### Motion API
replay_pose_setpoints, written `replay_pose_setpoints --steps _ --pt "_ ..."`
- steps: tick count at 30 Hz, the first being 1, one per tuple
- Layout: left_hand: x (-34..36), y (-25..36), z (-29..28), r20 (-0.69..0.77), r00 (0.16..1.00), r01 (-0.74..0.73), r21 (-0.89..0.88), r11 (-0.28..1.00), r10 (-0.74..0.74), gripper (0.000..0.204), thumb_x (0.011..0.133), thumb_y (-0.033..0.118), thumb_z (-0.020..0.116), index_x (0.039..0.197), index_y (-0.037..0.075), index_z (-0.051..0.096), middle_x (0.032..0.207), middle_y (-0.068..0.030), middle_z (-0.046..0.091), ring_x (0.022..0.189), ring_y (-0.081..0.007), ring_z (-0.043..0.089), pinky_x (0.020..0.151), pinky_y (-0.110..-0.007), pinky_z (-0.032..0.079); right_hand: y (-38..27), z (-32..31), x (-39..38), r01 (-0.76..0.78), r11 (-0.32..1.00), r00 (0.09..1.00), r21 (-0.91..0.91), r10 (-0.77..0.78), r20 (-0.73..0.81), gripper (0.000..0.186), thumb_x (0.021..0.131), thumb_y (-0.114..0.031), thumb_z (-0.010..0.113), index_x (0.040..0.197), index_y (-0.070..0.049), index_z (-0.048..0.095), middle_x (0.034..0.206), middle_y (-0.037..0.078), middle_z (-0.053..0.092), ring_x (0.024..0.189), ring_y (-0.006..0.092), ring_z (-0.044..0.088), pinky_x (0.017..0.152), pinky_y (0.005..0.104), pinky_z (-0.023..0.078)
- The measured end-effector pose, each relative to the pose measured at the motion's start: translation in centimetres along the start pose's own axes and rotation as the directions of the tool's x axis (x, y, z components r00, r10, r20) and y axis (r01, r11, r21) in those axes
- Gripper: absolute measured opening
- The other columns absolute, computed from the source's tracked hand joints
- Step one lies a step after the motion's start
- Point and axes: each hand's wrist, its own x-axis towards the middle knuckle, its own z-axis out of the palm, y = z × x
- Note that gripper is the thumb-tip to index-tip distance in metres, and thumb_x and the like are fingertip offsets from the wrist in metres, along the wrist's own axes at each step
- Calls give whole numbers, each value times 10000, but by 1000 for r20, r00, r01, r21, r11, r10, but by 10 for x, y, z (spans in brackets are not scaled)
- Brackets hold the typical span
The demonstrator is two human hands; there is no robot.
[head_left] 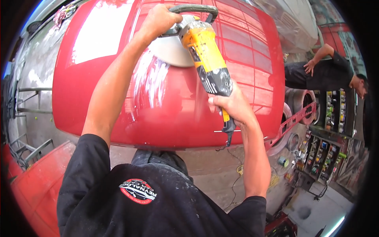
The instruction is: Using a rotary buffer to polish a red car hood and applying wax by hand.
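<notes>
A yellow and black car polisher (205, 51) lies slantwise over a glossy red car panel (185, 114). My left hand (161, 20) is closed on the left end of its black loop handle (195, 8), at the far end of the tool. My right hand (236, 106) wraps round the rear grip, where the cord (229, 136) comes out. Beneath the tool's head, the pale round pad (170, 51) is against the panel or just over it; I cannot tell which. Whitish smears (152, 85) streak the red paint to the left of the polisher.
Another person (325, 71) stands at the right, beyond the panel. Shelves of cans and bottles (323, 156) and stacked tyres (302, 100) are also on the right. A cable (233, 189) runs over the floor. Metal stands (31, 150) and a red panel (43, 177) stand at the left.
</notes>
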Motion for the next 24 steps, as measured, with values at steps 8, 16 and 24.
replay_pose_setpoints --steps 8,16,24 --pt "-93 19 5 51 998 26 -122 992 -20 240 800 113 688 989 -18 757 764 -54 703 727 -101 630 679 -304 530 47 9 -65 -22 1000 996 -19 20 -83 878 692 -51 834 1475 11 440 1303 82 606 1186 175 573 1047 347 472" --pt "-148 46 -16 82 994 77 -129 989 -67 163 839 102 699 790 -27 614 613 -116 469 633 -85 448 556 -358 417 38 13 -117 -158 987 987 -33 157 -31 1055 695 -19 869 1583 13 299 1426 147 571 1321 221 556 1136 369 420" --pt "-213 65 -14 167 981 129 -197 972 -97 122 817 54 699 836 -51 641 668 -199 534 650 -101 470 600 -370 470 48 9 -178 -246 968 969 -48 246 13 1070 709 18 878 1592 28 274 1432 135 562 1323 197 542 1133 358 413"
